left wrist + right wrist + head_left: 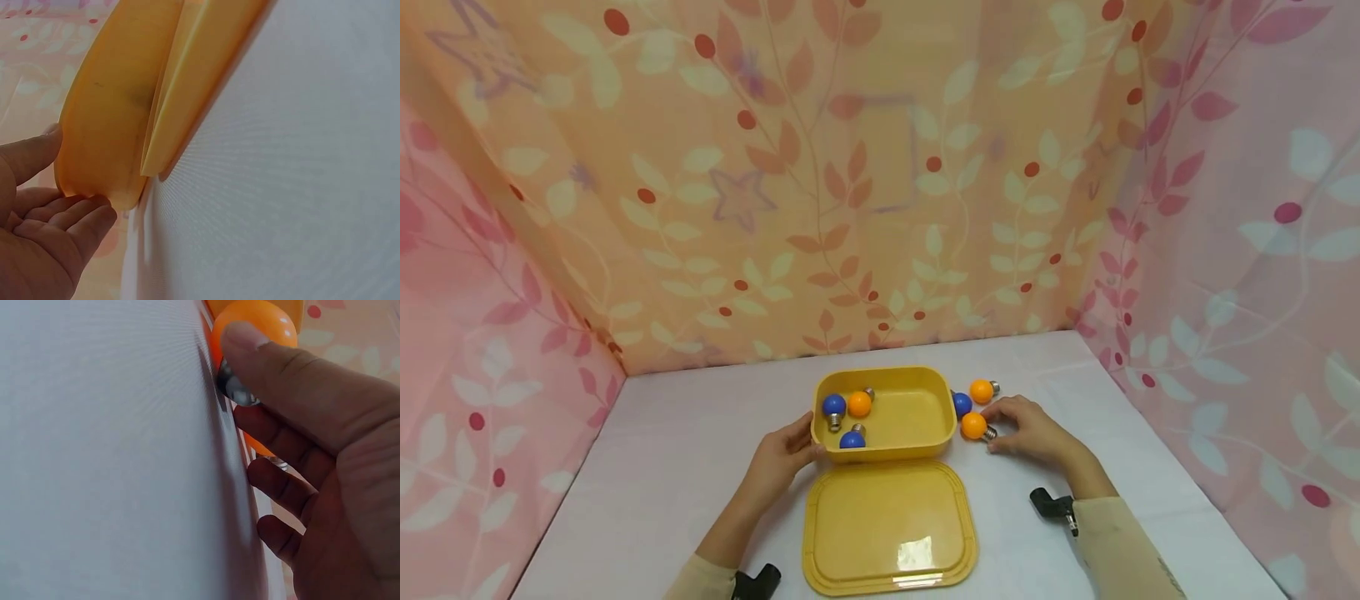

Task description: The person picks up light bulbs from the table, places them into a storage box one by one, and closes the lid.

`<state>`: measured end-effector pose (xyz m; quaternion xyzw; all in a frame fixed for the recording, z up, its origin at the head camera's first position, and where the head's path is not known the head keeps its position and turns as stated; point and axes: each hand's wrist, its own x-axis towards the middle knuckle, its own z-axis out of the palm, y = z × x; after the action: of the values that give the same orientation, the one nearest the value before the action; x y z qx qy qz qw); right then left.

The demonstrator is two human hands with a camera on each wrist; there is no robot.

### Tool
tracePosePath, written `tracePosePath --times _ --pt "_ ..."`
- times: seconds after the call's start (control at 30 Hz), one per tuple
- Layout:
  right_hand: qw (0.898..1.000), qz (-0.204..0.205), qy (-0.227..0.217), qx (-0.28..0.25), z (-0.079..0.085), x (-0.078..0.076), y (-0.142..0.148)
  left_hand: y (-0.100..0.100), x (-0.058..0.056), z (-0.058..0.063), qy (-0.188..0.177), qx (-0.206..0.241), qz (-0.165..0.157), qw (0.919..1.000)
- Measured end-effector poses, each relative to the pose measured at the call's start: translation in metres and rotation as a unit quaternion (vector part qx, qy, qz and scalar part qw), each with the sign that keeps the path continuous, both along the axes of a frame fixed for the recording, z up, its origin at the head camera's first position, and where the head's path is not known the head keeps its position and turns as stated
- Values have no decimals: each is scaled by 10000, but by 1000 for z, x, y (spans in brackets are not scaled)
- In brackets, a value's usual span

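A yellow plastic box (917, 454) stands without its lid. Inside lie a blue bulb (834, 405), an orange bulb (859, 404) and another blue bulb (852, 439), each with a metal screw base. My left hand (780, 458) holds the box at its left end, thumb and fingers against the wall (103, 112). To the right of the box, my right hand (1033, 433) pinches an orange bulb (973, 426) between thumb and fingers; the right wrist view shows the thumb across its metal base (236, 387). Beside it are a partly hidden blue bulb (962, 405) and an orange bulb (981, 391).
The yellow lid (889, 529) lies flat on the white-covered table (670, 467), in front of the box. Patterned cloth (850, 192) hangs behind the table and along both sides. Black wrist devices (1054, 504) show at both sleeves.
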<state>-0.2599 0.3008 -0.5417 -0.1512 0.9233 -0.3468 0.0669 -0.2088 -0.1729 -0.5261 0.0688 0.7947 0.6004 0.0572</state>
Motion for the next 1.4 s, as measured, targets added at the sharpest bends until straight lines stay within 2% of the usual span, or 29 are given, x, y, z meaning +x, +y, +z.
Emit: tracePosePath --times 0.1,0.3,0.63,0.9,1.1,1.4 --pt "9999 -130 57 31 0 -2 -3 -1 -1 3 -24 28 9 10000" --pt "9988 -418 -108 -215 0 -2 -3 0 -1 2 -53 206 -3 9998" --pt "9964 -472 -412 -566 -4 -3 3 -1 2 4 -51 121 2 9999" --pt "9938 -567 -554 -776 10 1 9 0 0 4 -114 42 -1 9999" --pt "9957 -411 -227 -795 20 3 7 0 -1 4 -108 30 17 9999" --pt "9934 -8 398 -1075 26 -2 3 1 0 6 -123 107 37 9999"
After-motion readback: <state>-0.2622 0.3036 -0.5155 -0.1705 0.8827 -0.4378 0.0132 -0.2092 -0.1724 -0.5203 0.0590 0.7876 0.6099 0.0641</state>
